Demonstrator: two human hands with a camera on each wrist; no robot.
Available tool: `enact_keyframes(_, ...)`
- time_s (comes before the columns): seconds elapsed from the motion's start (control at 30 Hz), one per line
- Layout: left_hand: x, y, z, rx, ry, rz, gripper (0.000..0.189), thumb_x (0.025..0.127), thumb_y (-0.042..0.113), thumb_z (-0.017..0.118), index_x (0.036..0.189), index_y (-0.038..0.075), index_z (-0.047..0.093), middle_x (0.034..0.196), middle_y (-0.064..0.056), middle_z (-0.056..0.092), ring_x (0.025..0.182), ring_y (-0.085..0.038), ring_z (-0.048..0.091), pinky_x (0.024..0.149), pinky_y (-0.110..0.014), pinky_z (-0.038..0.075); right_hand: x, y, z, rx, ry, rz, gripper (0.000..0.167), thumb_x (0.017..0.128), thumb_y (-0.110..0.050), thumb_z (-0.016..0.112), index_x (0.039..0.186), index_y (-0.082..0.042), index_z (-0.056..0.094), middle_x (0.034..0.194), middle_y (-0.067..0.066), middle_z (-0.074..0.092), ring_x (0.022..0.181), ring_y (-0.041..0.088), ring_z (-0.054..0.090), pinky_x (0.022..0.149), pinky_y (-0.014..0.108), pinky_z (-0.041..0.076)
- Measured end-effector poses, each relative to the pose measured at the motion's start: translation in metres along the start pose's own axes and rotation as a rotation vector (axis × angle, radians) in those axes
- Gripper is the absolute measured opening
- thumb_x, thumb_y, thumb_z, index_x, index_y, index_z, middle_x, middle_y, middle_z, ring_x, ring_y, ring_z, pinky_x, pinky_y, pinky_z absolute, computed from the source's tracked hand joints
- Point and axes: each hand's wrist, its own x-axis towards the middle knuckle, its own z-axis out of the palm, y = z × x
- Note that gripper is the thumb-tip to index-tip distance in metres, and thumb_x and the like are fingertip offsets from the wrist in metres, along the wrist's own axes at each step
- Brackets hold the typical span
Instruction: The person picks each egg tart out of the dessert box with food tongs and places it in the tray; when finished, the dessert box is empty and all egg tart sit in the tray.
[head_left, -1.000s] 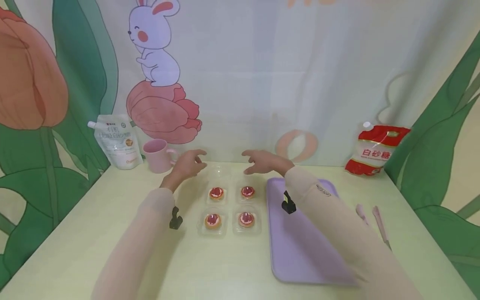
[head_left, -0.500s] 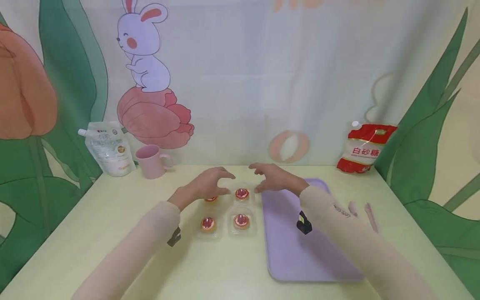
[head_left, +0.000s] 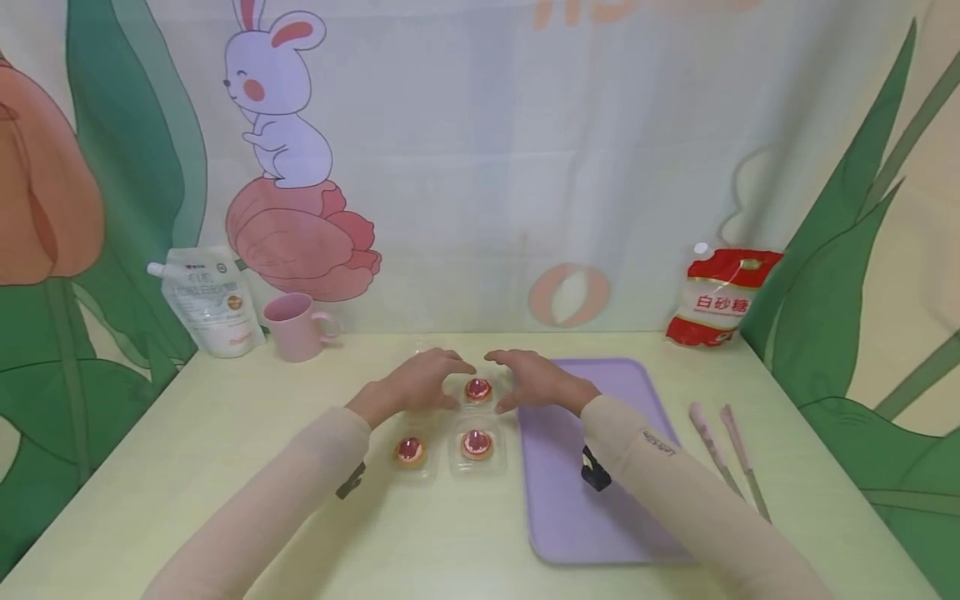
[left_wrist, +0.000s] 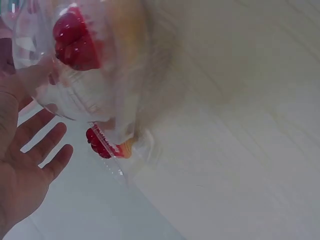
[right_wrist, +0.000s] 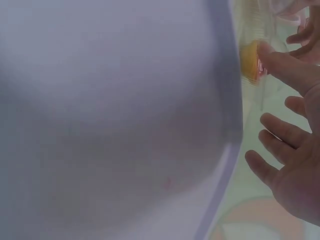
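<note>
Left hand (head_left: pixel 423 379) is hanging half-open, thumb and fingers parted, not visibly gripping anything; right hand (head_left: pixel 536 382) is mirroring it.

Head: both hands are bracketing the back-right tart (head_left: pixel 477 389), which is sitting in its clear plastic box (head_left: pixel 455 387) beside the purple tray (head_left: pixel 558 508). A second ago they were reaching past the tarts — now they're coming in lower and closer together, so I'm reading that box as the one being targeted. Left hand is now covering the back-left tart. Front-left tart (head_left: pixel 410 451) and front-right tart (head_left: pixel 476 444) are staying put.

Left wrist: left fingers are spreading free behind a domed box (left_wrist: pixel 90 95) with a red-topped tart inside; contact isn't clear.

Right wrist: right fingers are fanning loosely, one overlapping the boxed tart just off the tray's edge — can't tell whether it's touching. No lift is showing.
</note>
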Motion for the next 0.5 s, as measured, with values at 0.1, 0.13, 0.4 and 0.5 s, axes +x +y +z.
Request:
enact_keyframes(0.1, 0.000, 0.000, 0.002, 0.020, -0.001, -0.016, 0.059, 0.082, 0.023, 0.083, 0.135, 0.011, 0.062, 0.135, -0.011, 0.064, 0.127, -0.031, 0.057, 0.109, -0.048, 0.045, 0.002, -0.001, 0.002, -0.001, -0.001, 0.004, 0.085, 0.077, -0.023, 0.086, 0.148, -0.006, 0.043, 0.146, 0.018, 0.053, 0.136, 0.036, 0.050, 0.113, 0.051, 0.039)
enact_keyframes(0.13, 0.000, 0.000, 0.003, 0.029, -0.001, -0.020, 0.060, 0.082, 0.023, 0.083, 0.136, 0.012, 0.061, 0.136, -0.011, 0.063, 0.127, -0.031, 0.056, 0.109, -0.048, 0.044, 0.003, -0.001, 0.003, -0.004, 0.000, 0.004, 0.085, 0.077, -0.023, 0.087, 0.148, -0.005, 0.043, 0.146, 0.018, 0.054, 0.135, 0.036, 0.050, 0.113, 0.050, 0.039)
enact_keyframes(0.4, 0.000, 0.001, 0.009, 0.079, -0.027, -0.055, 0.068, 0.083, 0.027, 0.082, 0.144, 0.017, 0.052, 0.138, -0.009, 0.060, 0.127, -0.029, 0.054, 0.108, -0.048, 0.046, 0.008, -0.004, 0.009, 0.006, 0.004, 0.027, 0.087, 0.076, -0.020, 0.087, 0.150, -0.007, 0.042, 0.146, 0.016, 0.054, 0.135, 0.034, 0.051, 0.113, 0.049, 0.040)
enact_keyframes(0.5, 0.001, 0.001, 0.010, 0.088, -0.032, -0.061, 0.070, 0.084, 0.028, 0.081, 0.145, 0.017, 0.050, 0.138, -0.009, 0.059, 0.127, -0.029, 0.053, 0.108, -0.048, 0.046, 0.010, -0.005, 0.011, -0.001, 0.004, 0.032, 0.087, 0.076, -0.021, 0.087, 0.150, -0.008, 0.042, 0.144, 0.016, 0.056, 0.134, 0.034, 0.052, 0.112, 0.049, 0.040)
